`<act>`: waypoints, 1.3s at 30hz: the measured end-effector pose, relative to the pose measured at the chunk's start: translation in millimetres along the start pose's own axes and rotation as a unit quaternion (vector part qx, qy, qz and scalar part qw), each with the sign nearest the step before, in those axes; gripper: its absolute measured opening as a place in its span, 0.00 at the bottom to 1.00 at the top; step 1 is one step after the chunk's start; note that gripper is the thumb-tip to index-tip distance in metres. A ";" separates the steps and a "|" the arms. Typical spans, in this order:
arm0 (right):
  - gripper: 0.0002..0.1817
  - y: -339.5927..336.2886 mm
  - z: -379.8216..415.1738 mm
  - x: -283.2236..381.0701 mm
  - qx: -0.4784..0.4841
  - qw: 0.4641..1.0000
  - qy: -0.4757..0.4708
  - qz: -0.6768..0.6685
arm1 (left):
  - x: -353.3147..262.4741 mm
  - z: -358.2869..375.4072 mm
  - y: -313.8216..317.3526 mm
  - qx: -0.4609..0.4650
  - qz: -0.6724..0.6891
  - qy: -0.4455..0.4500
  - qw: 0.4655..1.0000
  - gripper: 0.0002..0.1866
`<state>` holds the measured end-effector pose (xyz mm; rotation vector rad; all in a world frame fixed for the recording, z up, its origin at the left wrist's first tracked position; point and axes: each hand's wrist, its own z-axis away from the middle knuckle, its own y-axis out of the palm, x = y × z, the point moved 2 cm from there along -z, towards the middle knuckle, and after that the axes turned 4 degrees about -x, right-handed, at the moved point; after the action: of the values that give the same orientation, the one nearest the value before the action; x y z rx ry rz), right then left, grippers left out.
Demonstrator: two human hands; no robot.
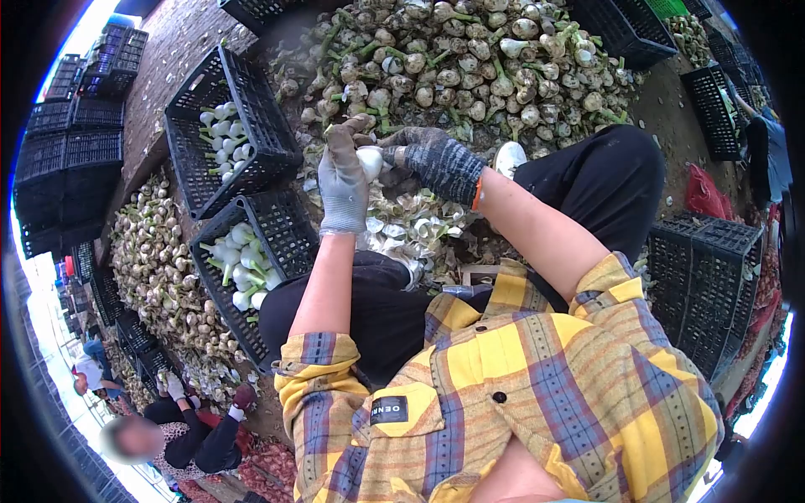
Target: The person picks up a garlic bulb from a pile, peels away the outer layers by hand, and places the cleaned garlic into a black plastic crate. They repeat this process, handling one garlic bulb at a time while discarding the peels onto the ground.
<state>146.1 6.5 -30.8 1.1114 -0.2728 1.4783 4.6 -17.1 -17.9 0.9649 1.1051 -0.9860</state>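
My left hand (342, 180), in a light grey glove with a dirty palm, is closed around a peeled white garlic bulb (369, 163). From the right, my right hand (436, 163), in a dark grey knitted glove with an orange cuff, reaches the same bulb with its fingers bent against it. Its fingertips are partly hidden. White peeled skins (411, 226) lie on the ground below both hands. Beyond them rises a big heap of unpeeled garlic (470, 75) with dirty skins and green stems.
Two black crates, an upper (281, 155) and a lower (289, 220), hold peeled bulbs at the left. More garlic (159, 260) lies past them. Black crates (704, 285) stand at the right, near a red sack (707, 194). Another person (201, 444) sits at the lower left.
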 end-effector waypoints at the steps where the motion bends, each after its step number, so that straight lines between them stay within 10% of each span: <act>1: 0.12 1.1 0.0 -0.7 0.000 0.999 0.007 -0.038 | 4.6 -1.8 0.1 -0.015 -0.008 0.012 1.000 0.32; 8: 0.10 1.2 -6.2 -4.5 -0.119 0.985 -0.120 0.038 | 3.0 -6.3 0.1 -0.075 0.023 -0.006 0.997 0.20; 15: 0.07 -7.5 -2.5 -8.6 -0.155 0.986 -0.057 -0.028 | 3.5 -14.3 -14.1 -0.096 0.222 -0.066 0.968 0.19; 17: 0.14 -16.6 -5.3 -9.5 -0.096 0.953 -0.071 0.278 | 6.0 -15.3 -17.9 -0.105 0.249 -0.092 0.958 0.19; 20: 0.26 -17.9 -2.3 -15.9 -0.114 0.763 -0.231 0.592 | 4.7 -17.0 -21.9 -0.116 0.243 -0.118 0.956 0.18; 24: 0.28 15.6 11.9 9.5 -0.153 0.736 -0.445 0.486 | -0.2 -12.8 -15.3 -0.117 0.224 -0.128 0.959 0.18; 28: 0.16 33.0 -5.6 0.7 -0.061 0.910 -0.339 0.228 | 1.2 -14.9 -17.2 -0.093 0.240 -0.139 0.956 0.18; 31: 0.10 37.0 5.8 -8.6 0.050 0.845 -0.377 0.375 | -0.8 -10.3 -16.4 -0.122 0.263 -0.164 0.943 0.18; 33: 0.10 38.2 17.1 -9.9 0.131 0.855 -0.228 0.448 | 6.1 -12.8 -19.0 -0.122 0.249 -0.145 0.950 0.19; 35: 0.14 26.3 16.5 -14.2 0.071 0.865 -0.216 0.446 | 8.8 -17.6 -23.1 -0.116 0.246 -0.128 0.954 0.19; 37: 0.16 17.1 13.7 -6.3 -0.085 0.813 -0.333 0.470 | 16.7 -17.3 -23.7 -0.117 0.232 -0.116 0.959 0.17; 39: 0.16 32.2 21.8 4.2 -0.036 0.748 -0.430 0.504 | 20.3 -18.3 -27.2 -0.091 0.151 -0.093 0.980 0.17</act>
<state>129.0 -15.0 -2.9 1.6372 -1.8046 1.6817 -22.6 -9.9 -44.2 0.8423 0.8462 -0.6985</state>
